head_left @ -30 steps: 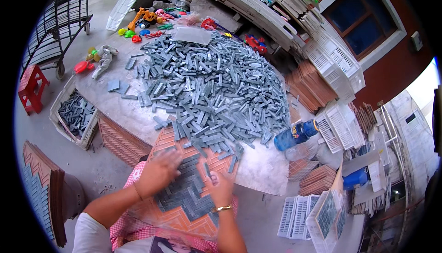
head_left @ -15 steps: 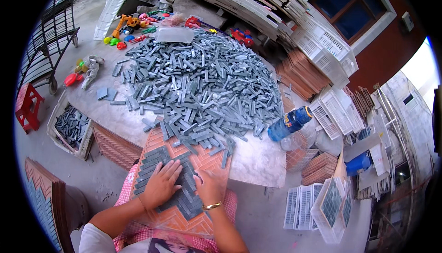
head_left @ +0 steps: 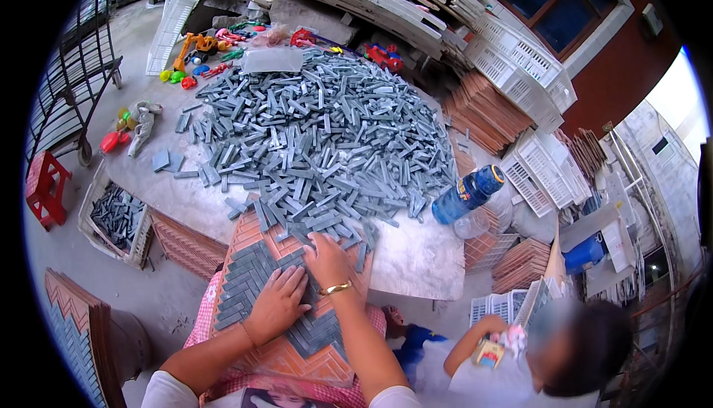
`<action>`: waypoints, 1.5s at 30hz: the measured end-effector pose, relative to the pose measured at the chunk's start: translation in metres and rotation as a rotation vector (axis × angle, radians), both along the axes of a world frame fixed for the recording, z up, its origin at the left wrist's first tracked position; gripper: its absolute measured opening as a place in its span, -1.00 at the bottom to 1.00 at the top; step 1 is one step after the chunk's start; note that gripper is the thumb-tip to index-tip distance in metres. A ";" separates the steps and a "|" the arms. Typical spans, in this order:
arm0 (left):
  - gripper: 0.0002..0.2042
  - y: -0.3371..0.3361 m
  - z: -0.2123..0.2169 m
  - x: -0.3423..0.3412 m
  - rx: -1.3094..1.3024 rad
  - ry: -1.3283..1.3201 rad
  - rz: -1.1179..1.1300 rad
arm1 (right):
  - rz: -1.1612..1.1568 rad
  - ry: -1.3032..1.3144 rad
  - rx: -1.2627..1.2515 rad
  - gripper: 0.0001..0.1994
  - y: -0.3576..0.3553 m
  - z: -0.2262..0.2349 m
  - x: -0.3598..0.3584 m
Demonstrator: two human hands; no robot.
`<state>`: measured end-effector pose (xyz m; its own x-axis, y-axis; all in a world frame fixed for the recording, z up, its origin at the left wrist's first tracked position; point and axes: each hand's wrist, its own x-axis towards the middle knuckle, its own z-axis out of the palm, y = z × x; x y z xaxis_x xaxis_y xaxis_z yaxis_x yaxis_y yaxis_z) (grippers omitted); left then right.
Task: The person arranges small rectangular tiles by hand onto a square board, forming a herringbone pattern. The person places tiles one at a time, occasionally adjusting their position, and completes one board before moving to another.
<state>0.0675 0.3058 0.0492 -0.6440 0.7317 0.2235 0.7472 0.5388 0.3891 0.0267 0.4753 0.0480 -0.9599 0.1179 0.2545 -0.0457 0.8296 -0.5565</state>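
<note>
Nothing is gripped: the left hand (head_left: 278, 302) is laid flat, fingers spread, on the grey herringbone strips (head_left: 249, 282) set in the orange tray (head_left: 312, 352) at the near edge. The right hand (head_left: 327, 259) is pressed, apparently open, just right of it. A heap of grey strips (head_left: 319, 133) lies beyond, 1 blue bottle (head_left: 468, 194) at the right.

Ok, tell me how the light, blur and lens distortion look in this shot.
Head view: even daylight, soft shadows, no harsh glare on the grey strip pile; fisheye bends the white crates toward the black rim; both hands sharp; the person at lower right is partly blurred.
</note>
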 end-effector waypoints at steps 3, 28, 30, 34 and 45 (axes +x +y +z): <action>-0.38 0.002 -0.006 0.003 0.047 0.003 0.022 | -0.002 0.016 -0.026 -0.75 0.004 -0.004 0.006; -0.39 0.011 0.000 -0.005 0.150 -0.039 0.042 | -0.159 -0.012 -0.067 -0.84 0.017 -0.003 0.051; -0.38 0.014 -0.001 -0.003 0.094 0.022 0.039 | -0.420 -0.072 -0.094 -0.83 0.026 -0.003 0.055; -0.35 0.016 -0.010 -0.003 0.012 0.046 0.046 | -0.519 0.068 0.164 -0.74 0.046 -0.007 0.052; -0.35 0.005 -0.007 -0.006 0.030 -0.011 -0.025 | 0.211 -0.162 -0.161 -0.85 0.061 0.024 0.098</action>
